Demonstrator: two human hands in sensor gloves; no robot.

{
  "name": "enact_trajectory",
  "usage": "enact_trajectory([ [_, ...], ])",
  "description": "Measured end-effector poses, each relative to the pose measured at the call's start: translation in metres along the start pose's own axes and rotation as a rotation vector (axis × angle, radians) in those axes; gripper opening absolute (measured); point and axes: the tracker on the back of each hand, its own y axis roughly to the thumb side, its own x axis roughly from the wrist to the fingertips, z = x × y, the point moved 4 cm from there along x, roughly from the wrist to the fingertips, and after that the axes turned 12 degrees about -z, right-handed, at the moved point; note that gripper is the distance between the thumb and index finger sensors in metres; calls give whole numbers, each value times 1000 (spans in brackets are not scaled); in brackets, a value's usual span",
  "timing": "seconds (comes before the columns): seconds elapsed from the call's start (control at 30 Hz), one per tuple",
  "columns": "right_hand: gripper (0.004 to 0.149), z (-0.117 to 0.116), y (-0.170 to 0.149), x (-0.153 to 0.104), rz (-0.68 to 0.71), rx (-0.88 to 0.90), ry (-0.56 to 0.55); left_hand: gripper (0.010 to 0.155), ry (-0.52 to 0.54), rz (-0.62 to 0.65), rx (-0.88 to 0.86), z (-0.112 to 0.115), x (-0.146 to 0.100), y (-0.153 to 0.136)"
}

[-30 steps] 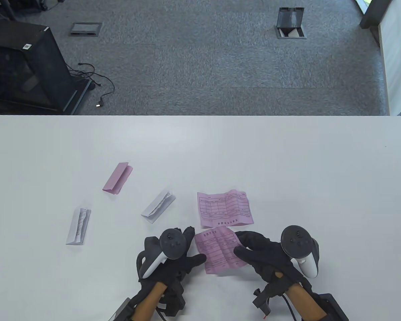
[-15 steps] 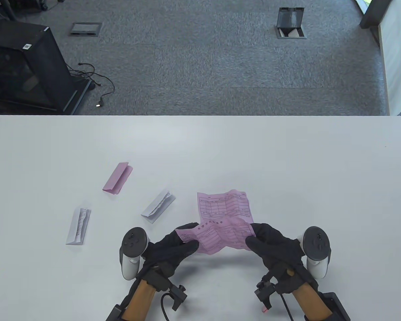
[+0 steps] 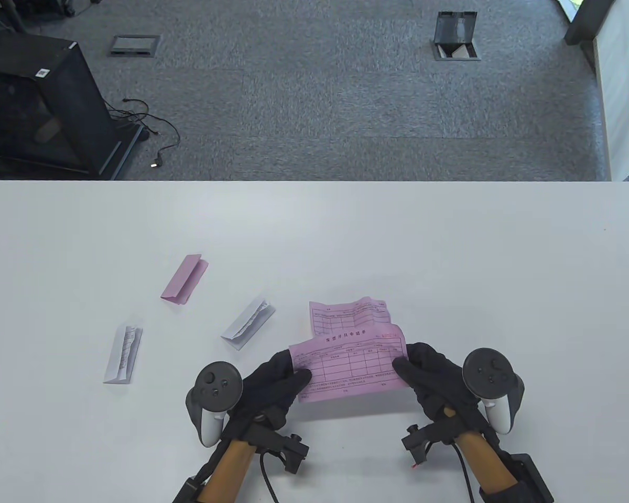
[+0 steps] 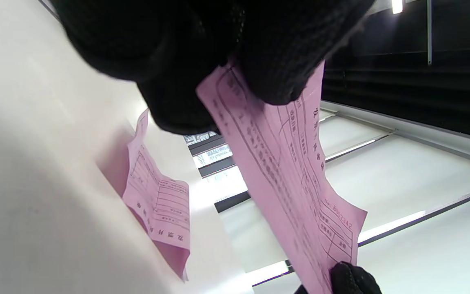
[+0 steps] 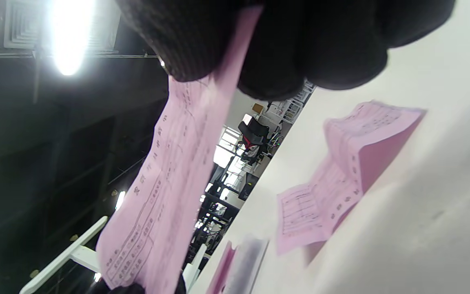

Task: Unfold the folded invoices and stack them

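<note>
While both hands pinched the opened pink invoice by its short ends, the sheet hung stretched flat above the surface, its far edge overlapping in view the near part of the pink invoice already laid out. The left hand gripped the left end between thumb and fingers, and the right hand gripped the right end the same way; both wrist views showed the paper clamped between gloved fingertips.

The main risk, as I judged it, was a crooked stack: the held sheet sat slightly rotated against the one below, so lowering it without squaring the edges would have left the two askew. The lower sheet was creased and partly lifted, so a sliding placement could have pushed it along or refolded a flap. Letting go with one hand first might have let the paper spring back along its folds. A folded pink invoice and two folded white invoices lay well apart to the left, not yet opened.
</note>
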Motion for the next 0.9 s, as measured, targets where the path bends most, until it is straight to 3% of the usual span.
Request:
enact_trajectory([
  [0.5, 34, -2, -10, 14, -73, -223, -79, 60, 151, -97, 409, 14, 15, 14],
  [0.67, 34, 5, 9, 27, -68, -262, -137, 62, 177, -126, 441, 11, 32, 27],
  [0.9, 34, 5, 26, 61, -127, -436, -214, 65, 165, -267, 463, 12, 69, 32],
])
